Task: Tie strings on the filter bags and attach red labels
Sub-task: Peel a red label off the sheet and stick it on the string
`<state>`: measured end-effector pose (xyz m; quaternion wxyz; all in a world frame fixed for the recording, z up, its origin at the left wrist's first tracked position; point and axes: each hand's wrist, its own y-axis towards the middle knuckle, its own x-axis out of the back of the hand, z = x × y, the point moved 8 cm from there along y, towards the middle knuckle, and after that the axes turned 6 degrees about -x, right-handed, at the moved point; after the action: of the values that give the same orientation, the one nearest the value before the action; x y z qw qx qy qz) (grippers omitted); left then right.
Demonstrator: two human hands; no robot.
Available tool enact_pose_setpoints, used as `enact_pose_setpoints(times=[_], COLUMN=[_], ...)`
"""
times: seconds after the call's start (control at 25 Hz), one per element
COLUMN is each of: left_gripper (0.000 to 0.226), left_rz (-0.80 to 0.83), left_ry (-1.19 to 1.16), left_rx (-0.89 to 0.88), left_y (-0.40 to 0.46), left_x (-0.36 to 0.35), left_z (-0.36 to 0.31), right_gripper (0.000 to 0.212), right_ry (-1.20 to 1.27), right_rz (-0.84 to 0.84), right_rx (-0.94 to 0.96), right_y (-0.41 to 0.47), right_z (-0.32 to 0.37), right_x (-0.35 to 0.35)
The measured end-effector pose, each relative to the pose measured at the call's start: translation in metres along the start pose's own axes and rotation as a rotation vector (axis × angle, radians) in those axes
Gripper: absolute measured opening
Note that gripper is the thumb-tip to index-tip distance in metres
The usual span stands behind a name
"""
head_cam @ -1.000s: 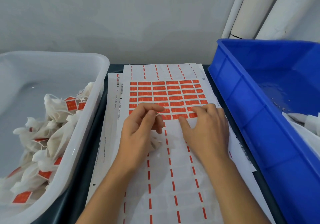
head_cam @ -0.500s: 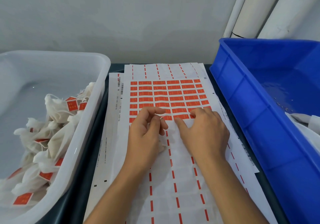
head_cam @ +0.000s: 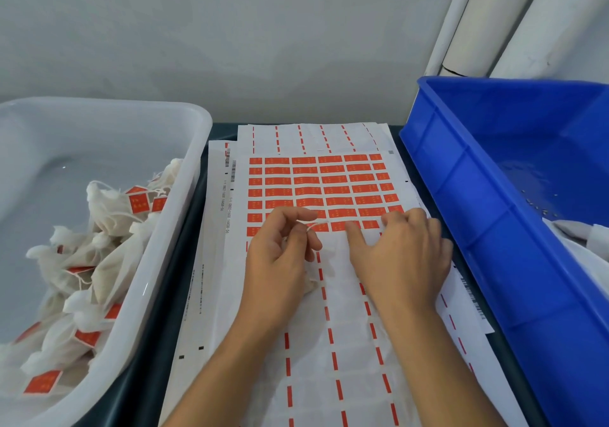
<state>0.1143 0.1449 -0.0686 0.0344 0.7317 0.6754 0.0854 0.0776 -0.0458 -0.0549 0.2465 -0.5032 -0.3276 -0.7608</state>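
Since a moment ago the right hand has slid slightly toward the blue crate, its fingers still straight and pressed flat on the label sheet. The left hand stays curled, thumb and forefinger pinching a thin white string over the lowest row of red labels. A crumpled white filter bag peeks from under that palm. The labels are small orange-red rectangles in a grid. Finished filter bags, tied and red-tagged, fill the translucent bin on the dark tabletop.
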Motion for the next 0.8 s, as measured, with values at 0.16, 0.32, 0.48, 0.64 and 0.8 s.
enact_pose_setpoints(times=[0.16, 0.32, 0.48, 0.64, 0.8], left_gripper=[0.028, 0.027, 0.028, 0.027, 0.027], left_rz=[0.007, 0.009, 0.011, 0.013, 0.009], left_ry=[-0.006, 0.006, 0.013, 0.032, 0.029], left_rx=[-0.008, -0.002, -0.004, -0.001, -0.003], left_y=[0.0, 0.0, 0.0, 0.0, 0.0], left_x=[-0.001, -0.001, -0.002, -0.004, -0.003], left_z=[-0.001, 0.001, 0.0, 0.001, 0.0], right_gripper=[0.069, 0.066, 0.06, 0.057, 0.056], right_ry=[-0.014, 0.004, 0.057, 0.097, 0.121], right_rz=[-0.004, -0.019, -0.009, 0.016, 0.025], right_rx=[0.048, 0.072, 0.113, 0.15, 0.164], right_y=[-0.002, -0.004, -0.005, -0.005, -0.005], right_z=[0.013, 0.015, 0.02, 0.021, 0.024], right_x=[-0.003, -0.006, -0.006, -0.006, -0.005])
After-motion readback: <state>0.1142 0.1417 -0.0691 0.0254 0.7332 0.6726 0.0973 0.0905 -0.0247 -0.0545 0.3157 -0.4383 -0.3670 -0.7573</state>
